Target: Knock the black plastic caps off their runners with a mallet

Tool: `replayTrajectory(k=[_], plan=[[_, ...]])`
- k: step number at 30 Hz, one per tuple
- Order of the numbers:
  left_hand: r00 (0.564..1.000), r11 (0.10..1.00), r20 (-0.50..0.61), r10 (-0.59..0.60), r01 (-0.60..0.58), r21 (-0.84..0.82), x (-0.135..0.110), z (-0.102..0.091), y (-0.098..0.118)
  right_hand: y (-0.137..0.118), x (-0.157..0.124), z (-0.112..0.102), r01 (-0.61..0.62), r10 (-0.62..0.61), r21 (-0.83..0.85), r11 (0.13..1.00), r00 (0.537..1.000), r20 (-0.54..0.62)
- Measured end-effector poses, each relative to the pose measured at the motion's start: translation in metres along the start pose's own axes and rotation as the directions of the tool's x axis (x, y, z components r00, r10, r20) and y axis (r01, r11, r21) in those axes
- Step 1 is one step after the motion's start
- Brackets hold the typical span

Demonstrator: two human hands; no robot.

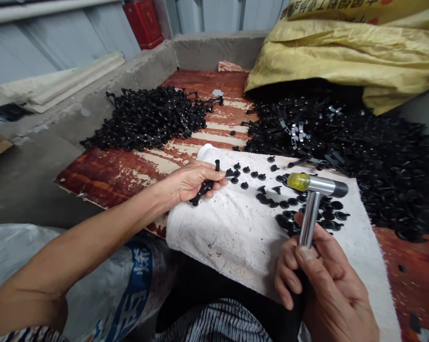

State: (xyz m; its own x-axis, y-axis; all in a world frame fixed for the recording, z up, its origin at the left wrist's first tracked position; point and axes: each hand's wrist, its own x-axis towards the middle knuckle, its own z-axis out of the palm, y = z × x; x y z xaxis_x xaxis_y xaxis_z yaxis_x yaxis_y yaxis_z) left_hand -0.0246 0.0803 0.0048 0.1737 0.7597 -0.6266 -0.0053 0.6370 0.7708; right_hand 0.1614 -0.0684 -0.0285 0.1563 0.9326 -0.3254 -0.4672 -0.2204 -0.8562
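My left hand [196, 181] is closed around a small black jointed plastic part [202, 192], whose ends stick out above and below the fingers. It is held just over the left side of a white cloth [214, 237]. In my right hand [321, 275] is a mallet [311, 216], gripped by its dark handle with the head up. The mallet head has a yellow translucent face on the left and a dark one on the right. Several small black round caps with stems [244, 185] lie on the cloth between my hands. More black discs [289, 204] sit behind the mallet.
A heap of black jointed parts [153, 116] lies at the back left. A larger black heap [307, 123] spills from a yellow woven sack [335, 52] on the right. The worn red-brown board [103, 173] meets a concrete ledge [143, 66]. A plastic bag [93, 280] is at lower left.
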Motion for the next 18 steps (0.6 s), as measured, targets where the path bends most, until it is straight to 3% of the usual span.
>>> replayTrajectory(k=[18], plan=[[1.0, 1.0, -0.009, 0.009, -0.009, 0.019, 0.0014, 0.0003, -0.0014, 0.0002, -0.0007, -0.0018, -0.003, 0.003, -0.023, 1.0, 1.0, -0.003]])
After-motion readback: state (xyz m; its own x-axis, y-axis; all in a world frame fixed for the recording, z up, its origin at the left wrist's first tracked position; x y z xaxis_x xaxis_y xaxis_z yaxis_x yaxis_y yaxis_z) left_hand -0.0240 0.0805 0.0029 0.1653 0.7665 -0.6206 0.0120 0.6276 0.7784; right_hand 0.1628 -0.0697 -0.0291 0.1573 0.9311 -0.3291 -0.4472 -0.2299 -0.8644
